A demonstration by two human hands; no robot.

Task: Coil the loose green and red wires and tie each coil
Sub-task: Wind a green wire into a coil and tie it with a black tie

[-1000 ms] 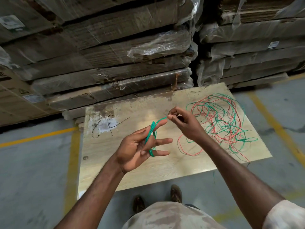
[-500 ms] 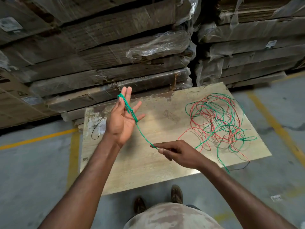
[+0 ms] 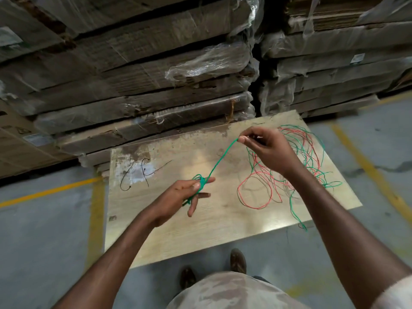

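Observation:
A small coil of green wire (image 3: 199, 186) is wound round the fingers of my left hand (image 3: 178, 197), whose thumb presses on it, low over the middle of the wooden board (image 3: 169, 237). From the coil a taut green strand (image 3: 219, 162) runs up and right to my right hand (image 3: 265, 150), which pinches it between thumb and forefinger. Under and to the right of that hand lies the loose tangle of green and red wires (image 3: 287, 175) on the board's right part. One green end (image 3: 298, 217) hangs over the board's near edge.
A thin black wire (image 3: 142, 172) lies on the board's left part beside a white patch. Stacks of plastic-wrapped flat cartons (image 3: 156, 85) rise right behind the board. Grey concrete floor with yellow lines (image 3: 365, 166) surrounds it. My shoes (image 3: 237, 260) stand at the near edge.
My left hand came down from the board's far left to its middle with the coil. My right hand rose from the near middle to the far right, pulling the green strand taut.

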